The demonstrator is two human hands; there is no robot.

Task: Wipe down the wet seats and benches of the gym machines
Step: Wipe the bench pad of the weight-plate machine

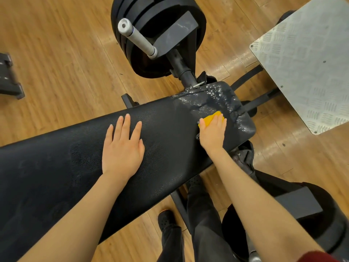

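Observation:
A long black padded bench runs across the view from lower left to upper right. Water drops and streaks cover its far right end; the left part looks dull and dry. My right hand presses a small yellow cloth flat on the pad at the edge of the wet patch, with most of the cloth hidden under the fingers. Farther left, my left hand lies flat on the pad, fingers spread, holding nothing.
Black weight plates on a grey steel sleeve stand beyond the bench. A checker-plate footplate is at upper right. More plates sit at lower right. My legs and a shoe stand on the wood floor.

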